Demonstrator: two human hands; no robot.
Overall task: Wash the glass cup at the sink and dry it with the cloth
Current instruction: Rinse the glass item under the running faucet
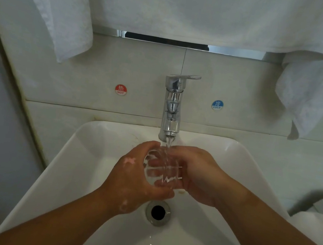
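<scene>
I am holding a clear, smooth glass cup (161, 168), wet under running water. The sink (78, 152) is shining glossy white, probably glazed ceramic. The tap (172, 103) and drain ring (167, 213) are gleaming like polished metal. The towels (63, 17) are hanging as rough, nubbly white cloth against pale, smooth wall tiles (143, 68).

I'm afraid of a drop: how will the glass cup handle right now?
Probably slippery: tap water runs over the cup, gripped by left hand and right hand. Likely stiff yet fragile: clear glass above a hard sink. Round-sided, so it may roll if laid down.
</scene>
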